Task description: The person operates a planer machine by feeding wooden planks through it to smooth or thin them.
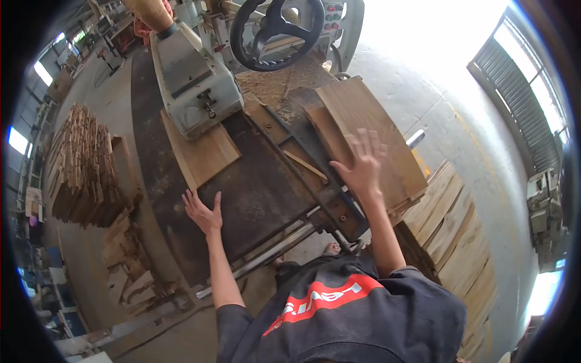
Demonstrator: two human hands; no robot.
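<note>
My left hand (204, 213) is open, fingers spread, just below the near corner of a wooden board (209, 154). That board lies on a dark metal machine table (260, 196), its far part passing beside and under a grey machine housing (192, 91). Over a stack of wide planks (387, 139) to the right is my right hand (365, 162), also open, its fingers stretched out and slightly blurred. Between the two hands runs a metal guide fence (287, 151) with a thin wood strip (305, 166) lying along it.
A black handwheel (276, 33) stands above sawdust (272, 83) at the back. Tall stacked wood pieces (88, 169) are on the floor to the left, with offcuts (134, 266) nearer. More rough planks (454, 230) lie at the right. A metal rail (263, 257) borders the table's near edge.
</note>
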